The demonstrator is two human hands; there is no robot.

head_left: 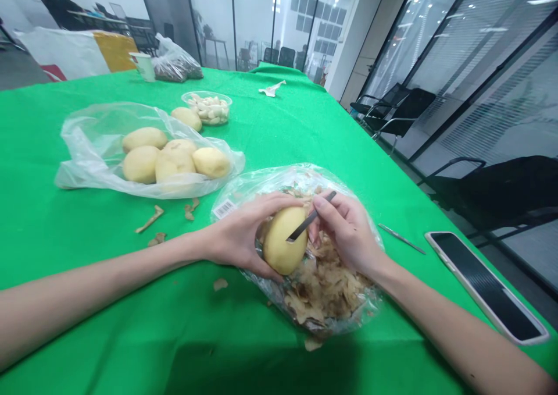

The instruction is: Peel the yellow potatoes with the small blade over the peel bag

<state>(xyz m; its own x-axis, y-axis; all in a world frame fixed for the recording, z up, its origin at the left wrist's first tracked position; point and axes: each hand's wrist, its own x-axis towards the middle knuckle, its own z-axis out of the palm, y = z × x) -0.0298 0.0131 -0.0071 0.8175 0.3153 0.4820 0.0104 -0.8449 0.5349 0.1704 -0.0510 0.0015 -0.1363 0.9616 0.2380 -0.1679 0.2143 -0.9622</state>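
A peeled potato (282,249) rests in my left hand (244,235), whose thumb and fingers curve around it. My right hand (344,226) pinches a thin, dark, flat blade (311,216) between thumb and fingers. Its lower tip touches the potato's face at a small pale cut. Both hands are over a clear plastic bag (235,191) heaped with brown potato peelings (322,284). Left of them, an open plastic bag (100,130) holds several peeled potatoes (174,162).
Behind the bag are another potato (186,118) and a clear tub of white pieces (213,109). A slim metal tool (401,238) and a phone (488,287) lie at right. A paper cup (146,67) and filled bag (178,63) stand farther back. Loose peel (149,219) dots the green cloth (108,342).
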